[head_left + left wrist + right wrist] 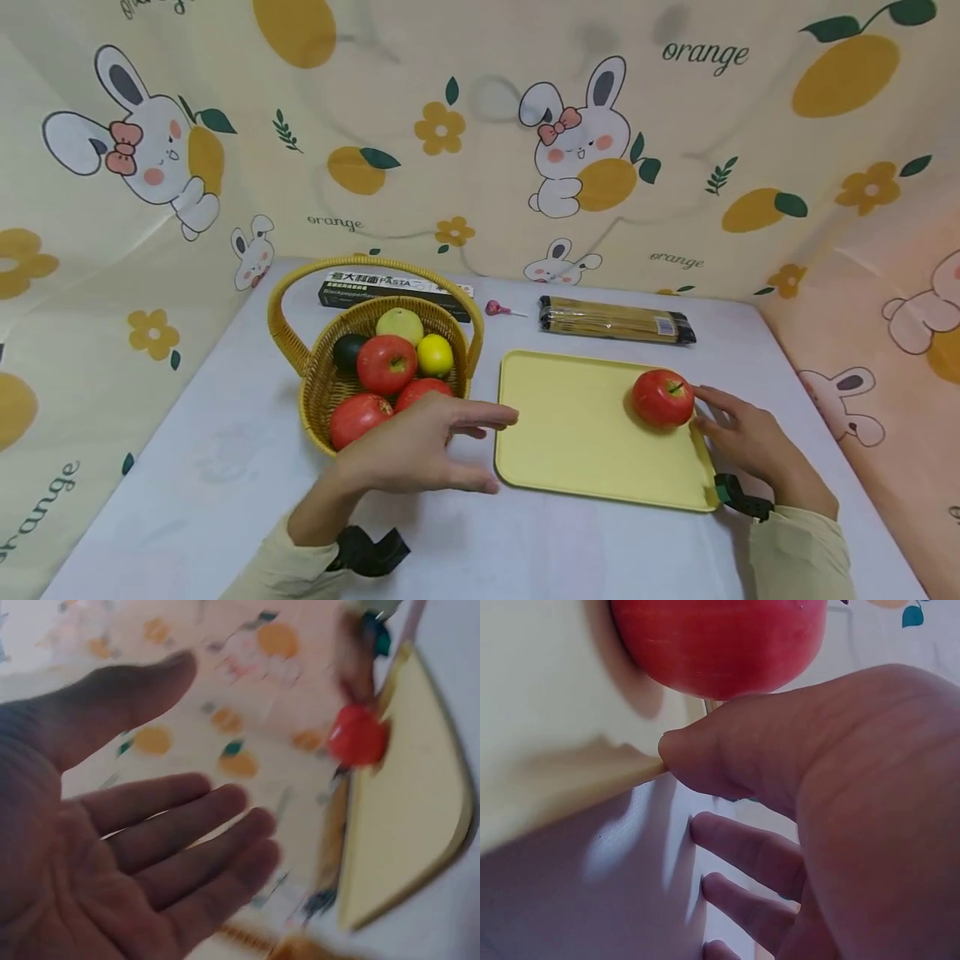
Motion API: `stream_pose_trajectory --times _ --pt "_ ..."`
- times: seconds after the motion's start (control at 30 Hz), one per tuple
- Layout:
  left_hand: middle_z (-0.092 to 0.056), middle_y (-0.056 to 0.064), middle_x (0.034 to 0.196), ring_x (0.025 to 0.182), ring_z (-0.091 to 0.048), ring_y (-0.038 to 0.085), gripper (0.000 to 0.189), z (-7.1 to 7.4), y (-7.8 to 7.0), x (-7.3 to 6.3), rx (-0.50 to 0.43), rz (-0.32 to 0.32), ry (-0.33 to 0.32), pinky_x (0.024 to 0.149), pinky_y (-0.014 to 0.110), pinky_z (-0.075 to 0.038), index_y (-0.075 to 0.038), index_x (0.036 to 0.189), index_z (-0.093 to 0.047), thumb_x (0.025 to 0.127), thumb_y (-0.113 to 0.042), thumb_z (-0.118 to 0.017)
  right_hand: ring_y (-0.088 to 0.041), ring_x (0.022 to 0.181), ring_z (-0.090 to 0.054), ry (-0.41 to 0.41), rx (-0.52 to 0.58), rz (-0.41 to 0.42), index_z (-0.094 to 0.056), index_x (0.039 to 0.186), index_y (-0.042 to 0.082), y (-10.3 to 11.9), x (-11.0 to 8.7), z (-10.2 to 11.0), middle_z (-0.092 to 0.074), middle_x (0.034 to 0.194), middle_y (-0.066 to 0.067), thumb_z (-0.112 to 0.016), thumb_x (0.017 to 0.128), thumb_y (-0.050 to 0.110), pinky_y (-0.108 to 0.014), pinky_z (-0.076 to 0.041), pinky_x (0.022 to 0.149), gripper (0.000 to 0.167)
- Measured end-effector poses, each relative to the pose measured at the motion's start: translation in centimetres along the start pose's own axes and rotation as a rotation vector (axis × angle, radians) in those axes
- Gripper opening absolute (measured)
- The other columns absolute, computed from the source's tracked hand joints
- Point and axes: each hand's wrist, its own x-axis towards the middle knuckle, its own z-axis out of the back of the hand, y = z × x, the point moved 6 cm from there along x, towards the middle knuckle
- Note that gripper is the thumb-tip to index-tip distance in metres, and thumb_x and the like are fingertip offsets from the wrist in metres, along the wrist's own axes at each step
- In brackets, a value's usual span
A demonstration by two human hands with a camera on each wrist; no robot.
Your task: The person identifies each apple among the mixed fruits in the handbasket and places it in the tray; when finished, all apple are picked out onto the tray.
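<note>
A red apple (660, 398) sits on the right part of a yellow tray (566, 425). My right hand (753, 442) is at the tray's right edge, close beside the apple. In the right wrist view its thumb (727, 750) lies at the tray's rim, and the other fingers extend outside it with gaps between them. My left hand (412, 446) is in front of the wicker basket (306, 400), its thumb spread apart from the fingers. The left wrist view shows a bare palm (82, 892). Inside the basket are several fruits, including a red apple (386, 365) and a yellow lemon (435, 357).
Behind the basket lies a black pasta box (352, 293). A pink lollipop (493, 307) and a packet of dry noodles (615, 320) lie along the back of the white table (600, 550). A printed cloth (480, 183) hangs behind. The basket's tall handle (281, 333) arches over it.
</note>
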Motion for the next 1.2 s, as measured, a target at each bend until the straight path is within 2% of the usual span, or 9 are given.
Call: stream_pose_trajectory --times 0.1,0.3,0.4,0.47,0.6,0.8,1.0,1.2 --pt "-0.069 0.001 0.151 0.131 -0.071 0.020 0.066 1.8 0.7 -2.7 0.003 0.044 -0.032 0.116 0.047 -0.056 -0.017 0.152 -0.065 0.093 -0.033 -0.090 -0.071 0.148 -0.032 -0.010 -0.006 0.013 -0.042 0.166 0.006 0.0 -0.1 0.2 -0.036 0.167 -0.039 -0.064 0.108 0.045 -0.088 -0.036 0.107 0.074" --pt "-0.070 0.004 0.149 0.135 -0.066 0.030 0.067 5.3 2.1 -7.6 0.102 0.148 -0.174 0.110 0.055 -0.059 -0.018 0.152 -0.066 0.093 -0.039 -0.089 -0.070 0.148 -0.033 -0.027 -0.028 0.031 -0.043 0.165 0.004 -0.1 0.0 0.4 -0.038 0.166 -0.040 -0.066 0.108 0.046 -0.087 -0.036 0.108 0.074" --pt "-0.071 0.007 0.147 0.130 -0.067 0.031 0.068 6.7 2.9 -9.2 0.124 0.231 -0.232 0.103 0.052 -0.063 -0.016 0.151 -0.067 0.092 -0.038 -0.090 -0.070 0.149 -0.032 -0.015 -0.018 0.011 -0.042 0.166 0.005 -0.2 0.1 0.3 -0.036 0.166 -0.040 -0.065 0.108 0.046 -0.088 -0.036 0.108 0.075" --pt "-0.071 0.011 0.146 0.128 -0.068 0.032 0.068 7.3 3.5 -9.8 0.151 0.284 -0.257 0.100 0.051 -0.065 -0.012 0.150 -0.066 0.092 -0.037 -0.091 -0.071 0.149 -0.031 -0.008 -0.012 -0.002 -0.041 0.167 0.005 -0.3 0.1 0.3 -0.035 0.167 -0.040 -0.064 0.108 0.046 -0.088 -0.036 0.108 0.075" --pt "-0.072 0.014 0.141 0.126 -0.067 0.033 0.071 7.9 4.9 -10.0 0.243 0.389 -0.291 0.098 0.053 -0.066 -0.008 0.150 -0.066 0.090 -0.035 -0.092 -0.070 0.149 -0.031 -0.006 -0.002 -0.005 -0.041 0.167 0.006 -0.1 0.0 0.2 -0.035 0.167 -0.039 -0.064 0.108 0.044 -0.088 -0.035 0.108 0.073" --pt "-0.075 0.018 0.133 0.118 -0.069 0.036 0.071 7.5 6.2 -8.9 0.385 0.453 -0.311 0.097 0.059 -0.064 0.001 0.144 -0.067 0.087 -0.030 -0.094 -0.070 0.149 -0.032 -0.005 0.011 0.004 -0.041 0.167 0.006 0.0 0.0 0.1 -0.036 0.167 -0.039 -0.066 0.108 0.041 -0.087 -0.036 0.108 0.073" --pt "-0.077 0.015 0.123 0.111 -0.070 0.033 0.071 6.9 6.4 -7.8 0.428 0.496 -0.335 0.096 0.058 -0.064 0.004 0.142 -0.066 0.084 -0.027 -0.096 -0.070 0.149 -0.032 -0.004 0.016 -0.002 -0.041 0.167 0.006 0.0 -0.1 -0.1 -0.035 0.167 -0.039 -0.065 0.108 0.041 -0.087 -0.037 0.107 0.073" --pt "-0.077 0.013 0.116 0.105 -0.070 0.031 0.074 6.4 6.5 -7.1 0.431 0.528 -0.343 0.095 0.056 -0.064 0.004 0.137 -0.066 0.080 -0.028 -0.100 -0.070 0.149 -0.031 -0.007 0.013 -0.006 -0.041 0.167 0.006 0.0 -0.3 0.0 -0.035 0.167 -0.039 -0.065 0.108 0.043 -0.087 -0.037 0.107 0.074"
